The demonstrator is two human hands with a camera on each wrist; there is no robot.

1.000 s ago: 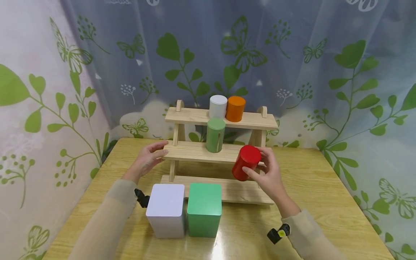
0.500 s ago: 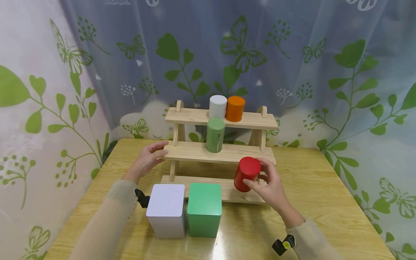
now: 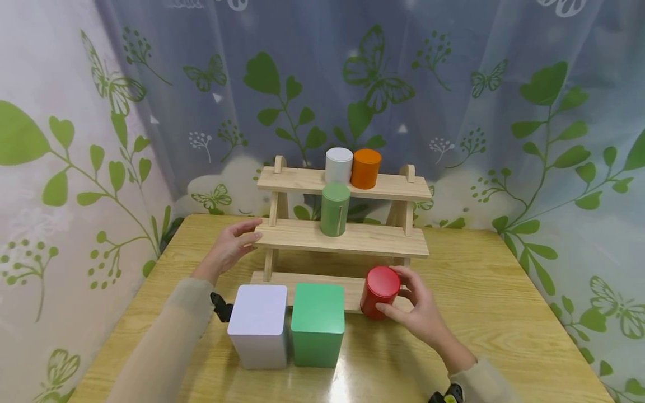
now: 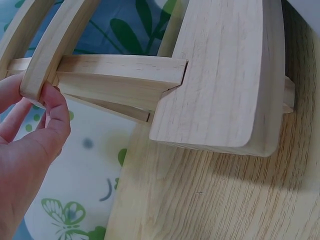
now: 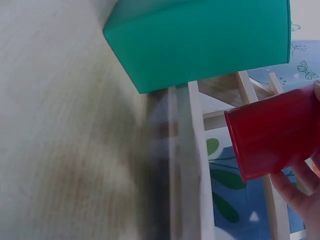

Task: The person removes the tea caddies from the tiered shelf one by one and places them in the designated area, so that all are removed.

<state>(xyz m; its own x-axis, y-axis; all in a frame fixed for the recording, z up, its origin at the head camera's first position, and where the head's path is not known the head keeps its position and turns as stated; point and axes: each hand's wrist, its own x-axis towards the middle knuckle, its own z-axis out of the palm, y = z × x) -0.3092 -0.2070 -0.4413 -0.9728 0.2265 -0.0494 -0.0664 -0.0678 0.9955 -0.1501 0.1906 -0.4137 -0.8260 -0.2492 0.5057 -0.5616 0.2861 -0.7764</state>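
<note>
My right hand point(image 3: 420, 310) grips a red round tin point(image 3: 379, 291) from its right side, near the right part of the lowest tier. In the right wrist view the red tin point(image 5: 275, 132) lies between thumb and fingers, its base apart from the wooden edge. My left hand point(image 3: 229, 249) pinches the left end of the middle tier of a three-tier wooden shelf point(image 3: 378, 238). Close up, in the left wrist view, thumb and fingers hold that board end point(image 4: 42, 75). A light green tin point(image 3: 335, 212) stands on the middle tier.
On the top tier stand a white tin point(image 3: 338, 166) and an orange tin point(image 3: 365, 169), side by side. A white box point(image 3: 258, 324) and a green box point(image 3: 318, 324) stand on the wooden table point(image 3: 484, 291) in front of the shelf. A patterned curtain point(image 3: 322, 67) hangs behind.
My right hand has lowered the red tin from the height of the middle tier to the lowest tier, and the tin is now more upright. The left hand stays on the shelf.
</note>
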